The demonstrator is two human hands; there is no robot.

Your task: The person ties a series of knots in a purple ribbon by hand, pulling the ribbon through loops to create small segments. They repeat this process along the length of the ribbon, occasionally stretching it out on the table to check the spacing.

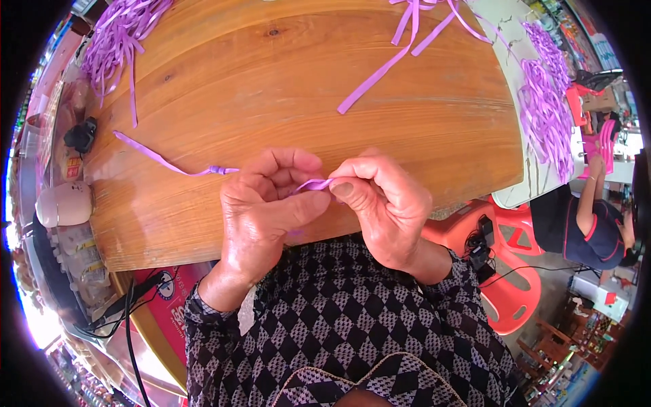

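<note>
A purple ribbon (314,184) runs between my two hands above the near edge of the wooden table. My right hand (385,207) pinches it between thumb and forefinger. Curled around the same ribbon is my left hand (268,203), its thumb reaching toward the right fingertips; the palm side is partly hidden. Out of the left hand's far side a ribbon tail with a small knot (215,169) trails left across the tabletop.
Purple ribbon bundles lie at the table's (271,88) far left (122,44) and on a white surface at right (546,102). Loose strips (380,81) spread at the far edge. Orange plastic stools (512,292) stand at right, near another person (593,224). A black cable (129,339) hangs lower left.
</note>
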